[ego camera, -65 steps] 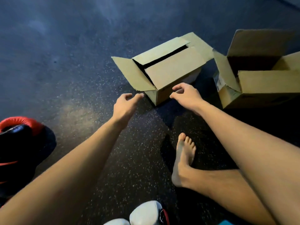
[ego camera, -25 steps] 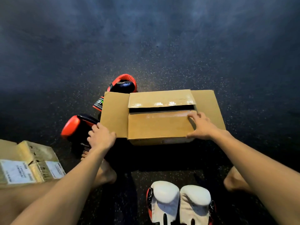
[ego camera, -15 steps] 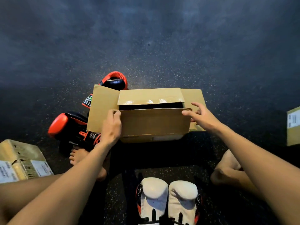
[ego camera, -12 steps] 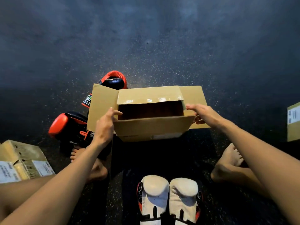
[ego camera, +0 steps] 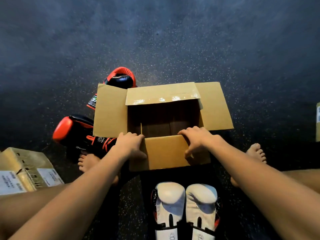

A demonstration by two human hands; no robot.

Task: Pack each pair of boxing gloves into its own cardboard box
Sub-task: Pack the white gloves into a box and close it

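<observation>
An open cardboard box [ego camera: 110, 111] stands on the dark floor in front of me, its inside bare. My left hand [ego camera: 130, 143] and my right hand [ego camera: 197, 138] both grip the near flap, fingers curled over its top edge, folding it down toward me. A pair of white boxing gloves [ego camera: 186, 203] lies side by side just below the box, between my legs. Two red and black gloves lie left of the box: one [ego camera: 72, 130] beside my left foot, the other [ego camera: 121, 77] behind the box's left flap.
A second cardboard box [ego camera: 22, 170] with white labels lies at the lower left by my leg. The edge of a third box [ego camera: 318, 122] shows at the right border. My bare feet rest on either side of the open box. Dark speckled floor stretches beyond.
The box's near flap, closed a second ago, has been swung open and down toward me. Both hands moved from the box's sides onto that flap's edge.
</observation>
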